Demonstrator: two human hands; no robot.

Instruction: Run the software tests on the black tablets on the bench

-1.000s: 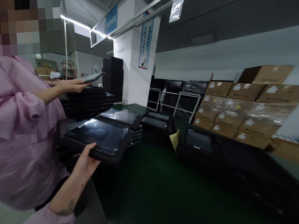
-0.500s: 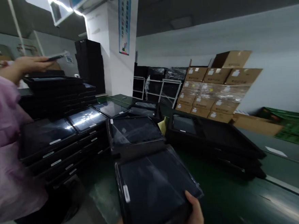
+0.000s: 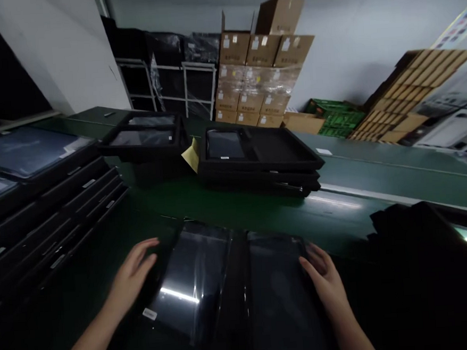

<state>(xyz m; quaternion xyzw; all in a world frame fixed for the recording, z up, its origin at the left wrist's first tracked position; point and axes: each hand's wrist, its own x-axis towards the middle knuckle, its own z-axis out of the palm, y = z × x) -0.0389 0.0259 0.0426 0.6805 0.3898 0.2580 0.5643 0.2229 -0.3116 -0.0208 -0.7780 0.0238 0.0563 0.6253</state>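
Observation:
Two dark flat screens in clear film lie side by side in front of me, the left screen [image 3: 193, 279] with a white label at its lower left, the right screen [image 3: 282, 294] with a label at its bottom edge. Black tray material shows between and around them. My left hand [image 3: 135, 268] hovers beside the left screen, fingers apart, with nothing in it. At the upper right edge of the right screen is my right hand [image 3: 322, 270], thumb over the edge and fingers at the side, curled around that edge.
Stacked black trays with screens [image 3: 35, 151] stand at the left. Further back are smaller trays [image 3: 143, 136], a yellow sheet [image 3: 192, 155] and a part-filled tray stack [image 3: 260, 157]. Another dark stack [image 3: 432, 268] stands at the right. Cardboard boxes [image 3: 258, 77] are behind the green table [image 3: 166, 195].
The view has swung right, and the person in pink has left it. My left hand has come into clear view with its fingers apart. Both screens now lie side by side before me.

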